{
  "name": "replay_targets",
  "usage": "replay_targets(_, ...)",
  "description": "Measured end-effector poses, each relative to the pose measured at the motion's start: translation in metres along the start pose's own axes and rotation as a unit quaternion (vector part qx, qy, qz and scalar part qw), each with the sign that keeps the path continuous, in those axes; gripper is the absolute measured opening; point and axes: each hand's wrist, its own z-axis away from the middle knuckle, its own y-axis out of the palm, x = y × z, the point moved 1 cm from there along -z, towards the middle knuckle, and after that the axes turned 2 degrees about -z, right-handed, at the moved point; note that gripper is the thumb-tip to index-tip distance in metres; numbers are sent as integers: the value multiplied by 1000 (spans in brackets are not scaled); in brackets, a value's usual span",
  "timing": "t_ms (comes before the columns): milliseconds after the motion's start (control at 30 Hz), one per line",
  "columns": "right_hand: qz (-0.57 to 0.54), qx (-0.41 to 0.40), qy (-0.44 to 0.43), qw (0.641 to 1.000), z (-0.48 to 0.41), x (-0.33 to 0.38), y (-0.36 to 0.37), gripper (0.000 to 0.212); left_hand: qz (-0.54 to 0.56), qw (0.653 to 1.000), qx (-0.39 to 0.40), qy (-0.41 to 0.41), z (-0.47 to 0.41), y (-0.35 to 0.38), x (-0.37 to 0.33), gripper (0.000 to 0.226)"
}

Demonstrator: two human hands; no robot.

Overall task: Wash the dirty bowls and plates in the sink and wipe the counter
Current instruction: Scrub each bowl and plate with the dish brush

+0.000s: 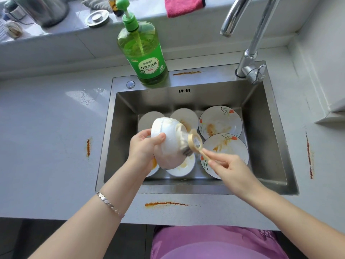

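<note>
Clasping a tilted bowl (169, 146) over the sink (268, 131), left grip (142, 149) — right grip (230, 170) pinches a brush (195, 143).

Over the sink (261, 128), the left grip (143, 148) held a white bowl (168, 131) tipped on its side. The right grip (231, 171) pinched a dish brush (190, 143), its head against the bowl's rim. Dirty plates (220, 120) lay below, at the bowl's 3 o'clock. A green soap bottle (147, 53) stood at the sink's 12 o'clock. An orange smear (164, 203) marked the counter (46, 146) at 6 o'clock.
</note>
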Motion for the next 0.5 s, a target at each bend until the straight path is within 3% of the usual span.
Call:
replay_targets(167, -21, -57, 8, 998, -31, 9, -13, 35, -29, 998, 41, -31, 5, 4, 7, 27)
replay_targets(300, -11, -45, 45, 998, -26, -7, -11, 35, -20, 998, 45, -30, 2, -2, 7, 23)
replay_targets(500, -32, -34, 10, 999, -21, -1, -8, 38, 6, 998, 41, -49, 1, -3, 6, 20)
